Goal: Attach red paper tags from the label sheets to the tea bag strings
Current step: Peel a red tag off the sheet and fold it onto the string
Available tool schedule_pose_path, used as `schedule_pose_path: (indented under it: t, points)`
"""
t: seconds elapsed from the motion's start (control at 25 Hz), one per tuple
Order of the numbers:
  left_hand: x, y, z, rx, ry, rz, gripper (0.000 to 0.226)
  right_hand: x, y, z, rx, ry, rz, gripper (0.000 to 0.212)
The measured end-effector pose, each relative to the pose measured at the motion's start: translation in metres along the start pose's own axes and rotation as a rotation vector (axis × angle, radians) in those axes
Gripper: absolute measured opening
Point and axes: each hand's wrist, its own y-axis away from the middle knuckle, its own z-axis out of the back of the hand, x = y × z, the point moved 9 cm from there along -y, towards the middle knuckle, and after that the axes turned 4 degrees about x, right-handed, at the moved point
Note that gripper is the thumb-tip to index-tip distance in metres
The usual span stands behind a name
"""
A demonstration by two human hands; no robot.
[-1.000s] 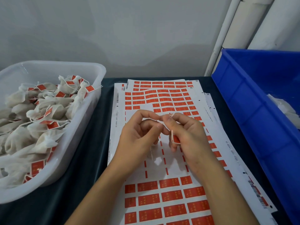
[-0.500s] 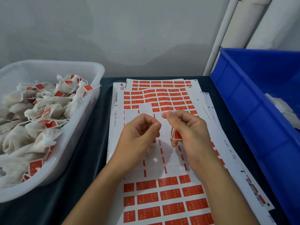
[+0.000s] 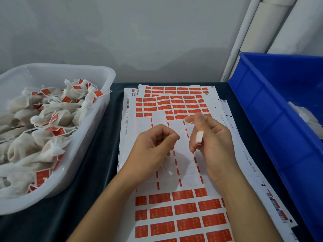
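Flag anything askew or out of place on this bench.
Nothing looks damaged or spilled. The label sheets lie fanned and skewed rather than squared, and one tagged tea bag hangs over the white tub's rim.

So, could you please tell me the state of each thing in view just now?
String: stretched between both hands.
Tag: held in right hand, white side showing.
Left hand: pinching the string's end.
Right hand: pinching string, gripping tag.
Top sheet: middle rows peeled off.
White tub: holds tagged tea bags.
Blue bin: mostly empty.
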Motion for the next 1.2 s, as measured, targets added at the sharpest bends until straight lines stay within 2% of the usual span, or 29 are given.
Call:
schedule_pose_path:
  t: [0.24, 0.44, 0.64, 1.2]
  points:
    - [0.011, -0.001, 0.007, -0.064, 0.140, 0.092, 0.021, 0.000, -0.002, -0.001, 0.023, -0.203, 0.006, 0.037]
    - [0.015, -0.002, 0.009, -0.104, 0.201, 0.112, 0.023, 0.003, 0.000, -0.004, 0.050, -0.074, 0.065, 0.031]
    - [0.006, -0.001, 0.008, -0.107, 0.208, 0.044, 0.020, -0.001, 0.003, -0.016, 0.111, 0.008, 0.084, 0.009]
    - [-0.003, 0.001, 0.007, -0.062, 0.130, -0.026, 0.019, -0.002, 0.002, -0.017, 0.069, 0.133, 0.156, 0.004]
